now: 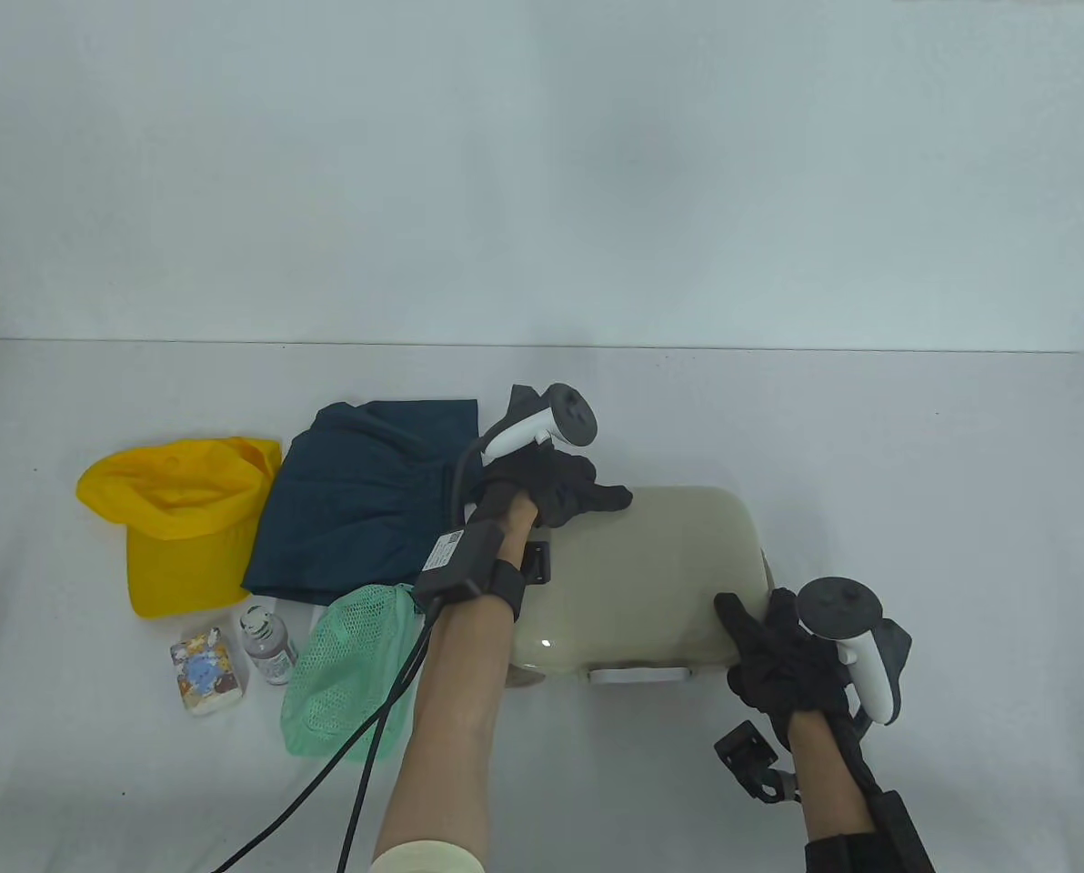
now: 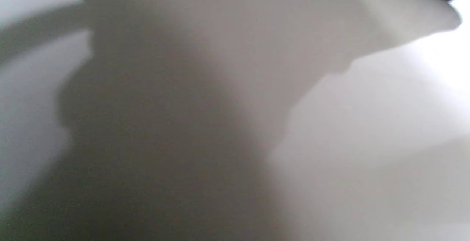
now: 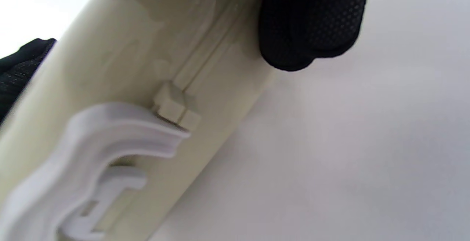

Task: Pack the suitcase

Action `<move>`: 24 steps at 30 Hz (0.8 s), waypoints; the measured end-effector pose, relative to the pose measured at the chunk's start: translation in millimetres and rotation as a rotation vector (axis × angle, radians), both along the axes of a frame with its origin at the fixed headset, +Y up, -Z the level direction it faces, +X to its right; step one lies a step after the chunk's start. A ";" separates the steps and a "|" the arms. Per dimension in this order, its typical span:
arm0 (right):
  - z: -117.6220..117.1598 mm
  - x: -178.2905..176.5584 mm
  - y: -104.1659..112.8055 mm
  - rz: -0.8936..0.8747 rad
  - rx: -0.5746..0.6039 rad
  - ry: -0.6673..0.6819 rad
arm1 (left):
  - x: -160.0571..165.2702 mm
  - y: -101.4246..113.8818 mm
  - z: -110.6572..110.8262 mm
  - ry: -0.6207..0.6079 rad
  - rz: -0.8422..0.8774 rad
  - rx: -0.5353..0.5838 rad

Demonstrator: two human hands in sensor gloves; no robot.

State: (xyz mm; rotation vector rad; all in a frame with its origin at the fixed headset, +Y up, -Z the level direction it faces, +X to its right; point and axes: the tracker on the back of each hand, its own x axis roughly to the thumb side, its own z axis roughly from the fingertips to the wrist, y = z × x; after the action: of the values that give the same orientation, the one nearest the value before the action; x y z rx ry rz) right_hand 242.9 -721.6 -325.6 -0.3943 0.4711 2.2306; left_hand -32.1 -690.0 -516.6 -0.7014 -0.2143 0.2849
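A small cream hard-shell suitcase point(image 1: 642, 582) lies closed and flat on the white table, its white handle point(image 1: 640, 675) facing me. My left hand point(image 1: 565, 486) rests on its far left corner, fingers laid over the lid. My right hand point(image 1: 769, 650) holds its near right corner, a finger lying on the lid. In the right wrist view the suitcase's side point(image 3: 121, 65) and handle point(image 3: 91, 153) fill the left, with a gloved fingertip point(image 3: 312, 21) against the seam. The left wrist view shows only a blurred pale suitcase surface point(image 2: 220, 87).
Left of the suitcase lie a folded dark blue garment point(image 1: 360, 509), a yellow garment point(image 1: 183, 518), a green mesh pouch point(image 1: 346, 673), a small grey bottle point(image 1: 265, 644) and a small patterned packet point(image 1: 205, 675). A black cable point(image 1: 360, 773) trails from my left wrist.
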 end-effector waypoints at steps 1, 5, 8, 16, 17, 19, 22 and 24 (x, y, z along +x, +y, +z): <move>-0.2 -0.3 0.0 0.006 0.001 -0.002 | -0.6 -3.0 -1.6 0.001 0.008 -0.017; -0.2 0.0 1.6 0.018 0.004 -0.002 | -1.5 -4.1 -4.0 0.000 0.033 -0.036; 1.1 0.2 7.9 0.047 0.017 0.014 | -4.6 0.0 -0.6 0.009 0.020 -0.001; 17.6 -19.8 58.1 0.310 0.249 0.076 | -37.4 11.2 33.3 0.025 -0.006 0.061; 18.3 -24.5 62.9 0.325 0.262 0.110 | -40.5 8.9 38.3 0.032 0.011 0.057; 20.0 -35.6 70.8 0.332 0.266 0.191 | -43.6 2.7 47.6 0.036 0.034 0.061; 17.9 -53.2 73.4 0.299 0.210 0.335 | -46.8 -3.9 56.6 0.058 0.065 0.109; 15.9 -65.1 68.8 0.292 0.129 0.397 | -47.5 -6.8 59.6 0.079 0.081 0.114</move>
State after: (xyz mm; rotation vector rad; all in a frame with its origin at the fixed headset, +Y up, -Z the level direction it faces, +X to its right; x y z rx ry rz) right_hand 177.8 -652.8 -309.7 0.0583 0.4957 2.6201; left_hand -79.6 -696.8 -457.0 -0.5683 -0.1819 0.3743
